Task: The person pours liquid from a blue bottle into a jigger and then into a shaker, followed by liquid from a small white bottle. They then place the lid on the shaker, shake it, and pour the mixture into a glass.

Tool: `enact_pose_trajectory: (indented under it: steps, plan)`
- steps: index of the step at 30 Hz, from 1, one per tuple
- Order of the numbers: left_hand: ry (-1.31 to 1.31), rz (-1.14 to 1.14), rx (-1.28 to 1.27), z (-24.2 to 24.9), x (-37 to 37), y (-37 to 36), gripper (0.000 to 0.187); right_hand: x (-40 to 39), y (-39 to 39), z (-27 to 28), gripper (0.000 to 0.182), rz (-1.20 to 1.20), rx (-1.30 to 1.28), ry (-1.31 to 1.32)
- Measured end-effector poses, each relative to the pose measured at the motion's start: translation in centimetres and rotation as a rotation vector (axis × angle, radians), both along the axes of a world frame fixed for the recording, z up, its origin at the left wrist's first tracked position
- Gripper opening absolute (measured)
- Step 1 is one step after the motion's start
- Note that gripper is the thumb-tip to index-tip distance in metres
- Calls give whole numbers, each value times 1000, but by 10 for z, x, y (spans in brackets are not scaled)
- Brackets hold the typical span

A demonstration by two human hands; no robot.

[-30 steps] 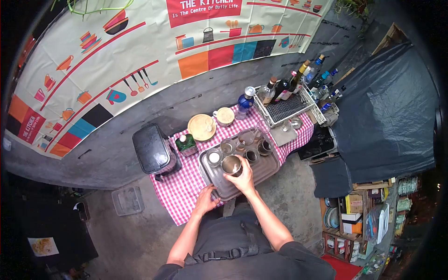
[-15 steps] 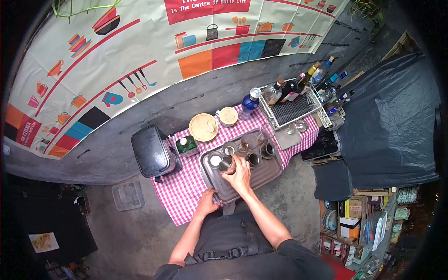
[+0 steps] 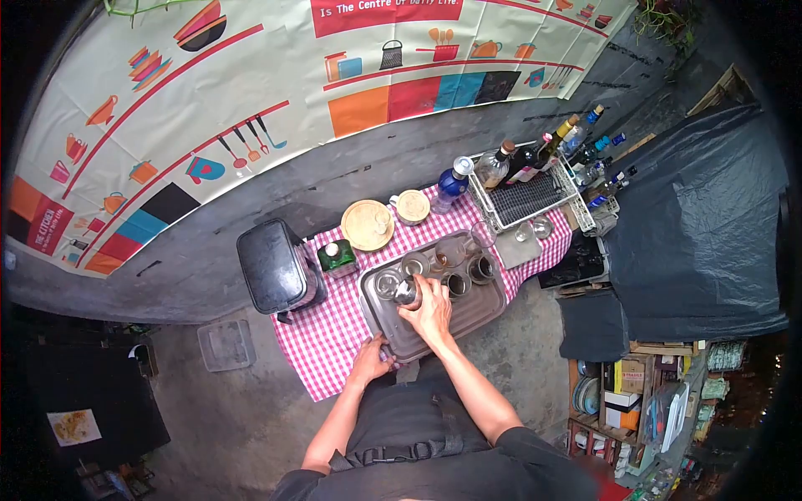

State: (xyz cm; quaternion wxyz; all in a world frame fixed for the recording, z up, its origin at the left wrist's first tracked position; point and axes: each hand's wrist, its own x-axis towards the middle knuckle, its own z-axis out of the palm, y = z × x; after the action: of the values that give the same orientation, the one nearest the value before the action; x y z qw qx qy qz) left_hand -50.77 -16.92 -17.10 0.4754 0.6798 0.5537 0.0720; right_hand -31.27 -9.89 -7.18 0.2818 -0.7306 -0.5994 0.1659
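My right hand [image 3: 433,311] is closed around a small drinking glass [image 3: 406,293] at the near-left part of a brown tray [image 3: 397,334]. At the tray's near-left corner, my left hand [image 3: 371,362] grips the rim with its fingers and thumb. Just beyond the held glass stands a clear glass [image 3: 387,284], with another glass [image 3: 414,265] to its right. Farther right on the tray are a glass with dark contents [image 3: 455,285], a dark-looking glass [image 3: 480,269] and a stemmed glass [image 3: 450,250] lying tilted.
Behind the tray stand a green bottle [image 3: 337,259], a round wooden board [image 3: 368,225], a lidded mug [image 3: 412,207] and a blue bottle [image 3: 452,182]. A black bin [image 3: 271,267] is at left. A rack [image 3: 535,196] with bottles stands at back right, on checked cloth [image 3: 305,346].
The glass in my right hand has shifted slightly and its tilt has changed. White showing in the glass beside it is no longer visible. My left hand stays at the tray corner.
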Motion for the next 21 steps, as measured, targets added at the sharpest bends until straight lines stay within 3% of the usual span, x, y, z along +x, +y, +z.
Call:
enact_pose_trajectory:
  steps: [15,21]
  plan:
    - [17,3,20,-15,-1,-3,55,0,2,7,82,-1,10,-51]
    - [5,16,13,-12,-1,-3,54,8,0,5,88,-51,16,102]
